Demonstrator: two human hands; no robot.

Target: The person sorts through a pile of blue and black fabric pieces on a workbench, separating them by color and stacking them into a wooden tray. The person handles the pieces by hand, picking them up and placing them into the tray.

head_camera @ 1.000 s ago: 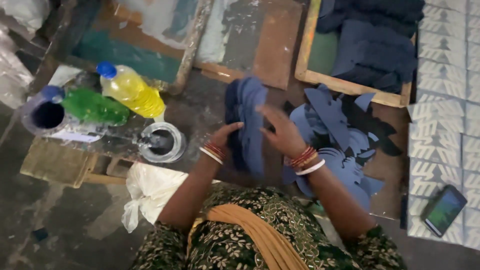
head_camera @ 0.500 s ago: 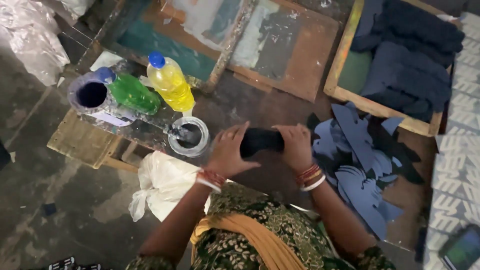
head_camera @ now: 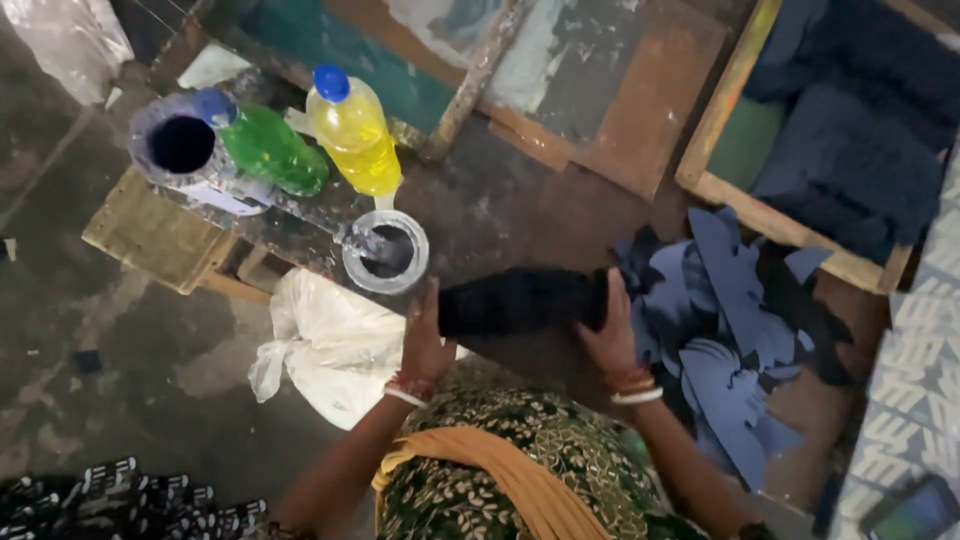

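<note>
**Dark blue stack held sideways between two hands**

Dark blue cut fabric pieces form a thick stack (head_camera: 520, 300) whose long axis runs nearly level across the view, from 9 o'clock to 3 o'clock, with the right end a little higher. The left hand (head_camera: 425, 335) presses its palm against the stack's left end, fingers pointing up toward 12 o'clock. The right hand (head_camera: 610, 325) closes over the right end, fingers wrapped on the edge. Each grip is pressed onto the stack, which sits just above the person's lap, in front of a green patterned garment.

At 3 o'clock from the stack lies a loose heap of blue cutouts (head_camera: 730, 330), touching the right hand's side. At 1 o'clock a wooden tray (head_camera: 720, 140) holds more dark blue cloth. At 10 o'clock stand a yellow bottle (head_camera: 355, 135), a green bottle (head_camera: 270, 150) and a grey cup (head_camera: 180, 150), with a round glue-smeared tin (head_camera: 385, 250) near the left hand. A white plastic bag (head_camera: 325, 340) lies at 8 o'clock.

The work surface is a worn, stained wooden board (head_camera: 520, 190) on a rough concrete floor (head_camera: 120, 350).
</note>
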